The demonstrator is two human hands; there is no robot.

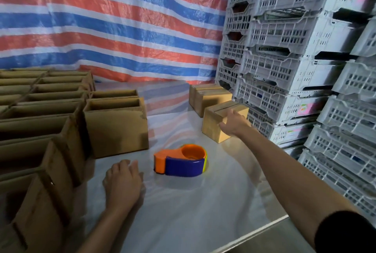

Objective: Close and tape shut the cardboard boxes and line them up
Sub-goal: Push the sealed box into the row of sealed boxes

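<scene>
Lining-up step: the right hand [234, 124], grip wide, presses the taped cardboard box [213, 130] under its fingers; another closed box [209, 98] sits just beyond. The left hand [122, 181] rests slack beside the tape dispenser [181, 161]. Next, likely nudging the box into line.

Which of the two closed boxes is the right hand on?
The nearer closed box: the right hand touches its right side. The farther closed box stands untouched behind it.

From here I see a black sleeve [345, 234] covering my right upper arm; both forearms are bare to the left hand [122, 181] and right hand [234, 124].
</scene>
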